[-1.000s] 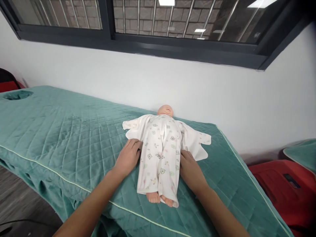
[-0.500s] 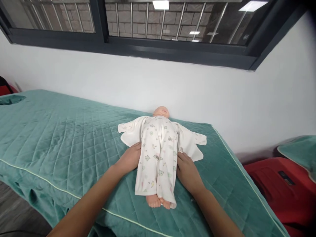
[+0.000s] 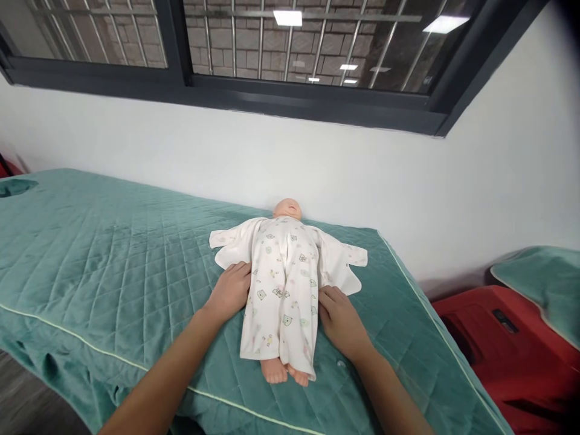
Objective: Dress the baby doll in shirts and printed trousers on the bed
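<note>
**Doll (image 3: 287,208) on green bed (image 3: 113,254), both hands at trousers (image 3: 280,290)**

Head cam: doll lies on its back, feet twd the person. Patterned trousers cover its legs; white shirt (image 3: 343,266) spreads to both sides of doll. Left hand (image 3: 230,291) touches trousers' edge on one side of doll, right hand (image 3: 342,317) the opp. edge, w/ fingers bent. If they pinch the cloth, cannot tell. Wall (image 3: 203,157) w/ window (image 3: 308,103) is beyond doll's head.

bright, fairly even light; white glare patches on the window pane (image 3: 306,45) near twelve o'clock; dark corner at two
</note>
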`<state>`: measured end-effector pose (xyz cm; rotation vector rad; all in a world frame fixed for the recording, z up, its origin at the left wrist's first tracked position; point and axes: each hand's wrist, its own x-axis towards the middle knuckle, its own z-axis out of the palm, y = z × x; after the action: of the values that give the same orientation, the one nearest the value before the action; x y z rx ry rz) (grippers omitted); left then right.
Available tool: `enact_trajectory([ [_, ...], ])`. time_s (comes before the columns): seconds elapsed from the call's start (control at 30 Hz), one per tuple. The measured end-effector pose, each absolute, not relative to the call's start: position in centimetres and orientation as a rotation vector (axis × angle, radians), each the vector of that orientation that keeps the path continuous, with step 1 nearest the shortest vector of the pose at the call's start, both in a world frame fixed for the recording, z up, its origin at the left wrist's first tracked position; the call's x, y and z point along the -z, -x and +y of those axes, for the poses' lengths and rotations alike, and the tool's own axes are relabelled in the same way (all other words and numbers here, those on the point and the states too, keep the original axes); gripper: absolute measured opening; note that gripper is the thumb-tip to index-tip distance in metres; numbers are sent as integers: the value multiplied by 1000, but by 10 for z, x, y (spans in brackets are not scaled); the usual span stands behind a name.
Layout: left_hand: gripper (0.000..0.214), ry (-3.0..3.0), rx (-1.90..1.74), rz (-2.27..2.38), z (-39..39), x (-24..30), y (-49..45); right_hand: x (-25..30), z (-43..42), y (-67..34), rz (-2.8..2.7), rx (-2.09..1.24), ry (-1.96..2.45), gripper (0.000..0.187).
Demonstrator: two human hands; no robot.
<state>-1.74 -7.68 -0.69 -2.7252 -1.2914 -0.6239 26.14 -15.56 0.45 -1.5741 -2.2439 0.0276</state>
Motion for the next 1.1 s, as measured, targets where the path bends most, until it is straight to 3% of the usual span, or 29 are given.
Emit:
enact_trajectory([
  [0.2, 23, 2669, 763, -1450, -94, 11, 26, -7, -161, -257, -2196, -36, 1517, 28],
  [0.4, 26, 2629, 1207, -1725, -78, 19, 47, -2, -155, -281, -1804, -141, 1568, 20],
  [0.63, 45, 1967, 794, -2370, -28, 22, 73, 1, -126, -354, -1554, 125, 2207, 46],
  [0.8, 29, 2001, 819, -2377, -25, 22, 75, -6, -119, -349, -1502, -15, 2449, 45],
  [0.93, 27, 2012, 1171, -2422, -31, 20, 78, -24, -108, -340, -1402, -265, 2296, 29],
  [1.1, 35, 1932, 2138, -2393, -49, -8, 59, -68, -104, -284, -1270, -262, 1613, 23],
])
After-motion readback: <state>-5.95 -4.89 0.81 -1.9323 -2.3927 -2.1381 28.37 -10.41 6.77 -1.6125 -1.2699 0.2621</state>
